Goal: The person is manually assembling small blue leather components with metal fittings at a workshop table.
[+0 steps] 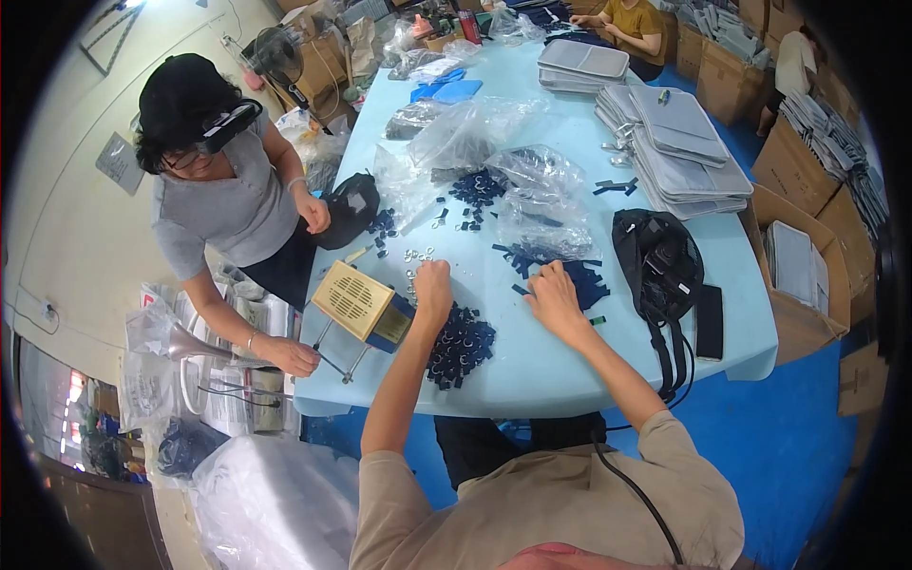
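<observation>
My left hand (434, 290) is closed beside a small scatter of silver metal rings or clasps (418, 255); whatever its fingers hold is hidden. Just below its wrist lies a heap of navy fabric tabs with metal rings (461, 350). My right hand (556, 302) rests at the edge of a pile of navy fabric strips (587, 283), its fingers bent and pinching at a strip there. Left of my left forearm stands a yellow-and-blue box-shaped device (353, 300) with a perforated face and metal rods.
A person (228, 180) at the left reaches toward the device's rods. Clear plastic bags (465, 133) and more navy tabs (477, 190) lie farther up the light-blue table (532, 380). At the right are a black backpack (657, 256), a black flat case (709, 323) and stacked grey panels (679, 133).
</observation>
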A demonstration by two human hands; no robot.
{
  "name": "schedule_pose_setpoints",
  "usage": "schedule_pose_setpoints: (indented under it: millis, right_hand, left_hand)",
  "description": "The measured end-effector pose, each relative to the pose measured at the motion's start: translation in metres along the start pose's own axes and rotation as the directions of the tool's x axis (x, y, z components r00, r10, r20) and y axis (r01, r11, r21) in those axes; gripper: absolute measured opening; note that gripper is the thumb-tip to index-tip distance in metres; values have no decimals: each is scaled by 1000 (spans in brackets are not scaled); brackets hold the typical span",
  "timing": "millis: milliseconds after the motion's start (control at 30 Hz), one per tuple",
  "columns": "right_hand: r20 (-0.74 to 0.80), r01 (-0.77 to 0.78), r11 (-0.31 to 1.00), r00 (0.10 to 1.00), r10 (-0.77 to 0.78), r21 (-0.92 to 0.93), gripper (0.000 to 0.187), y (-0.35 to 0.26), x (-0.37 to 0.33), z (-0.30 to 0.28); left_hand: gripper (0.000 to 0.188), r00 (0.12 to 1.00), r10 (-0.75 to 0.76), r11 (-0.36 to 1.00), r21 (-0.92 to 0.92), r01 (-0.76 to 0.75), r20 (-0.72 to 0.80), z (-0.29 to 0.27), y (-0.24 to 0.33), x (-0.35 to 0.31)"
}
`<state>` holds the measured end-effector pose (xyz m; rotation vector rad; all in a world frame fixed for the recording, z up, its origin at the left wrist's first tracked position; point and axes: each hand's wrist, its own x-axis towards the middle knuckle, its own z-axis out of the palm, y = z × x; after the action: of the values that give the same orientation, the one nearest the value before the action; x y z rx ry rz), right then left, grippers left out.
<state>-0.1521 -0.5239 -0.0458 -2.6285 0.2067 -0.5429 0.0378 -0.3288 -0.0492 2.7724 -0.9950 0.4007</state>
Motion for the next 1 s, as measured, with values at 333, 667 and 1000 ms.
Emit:
schedule_pose_setpoints:
  millis: [333, 667, 1000]
  right_hand:
    - [-5, -59, 984, 998, 61, 167, 15, -3, -2, 1]
    - [279, -215, 688, 960, 19, 693, 17, -28, -26, -44]
    - [474, -400, 400, 875, -102, 825, 17, -41, -51, -46]
  left_hand:
    - [24, 986, -163, 668, -730, 143, 43, -56, 38, -32]
    - [18, 958, -186, -41, -975, 216, 220, -81, 81, -111]
    - [21, 901, -111, -312, -876, 368, 419, -88, 82, -151]
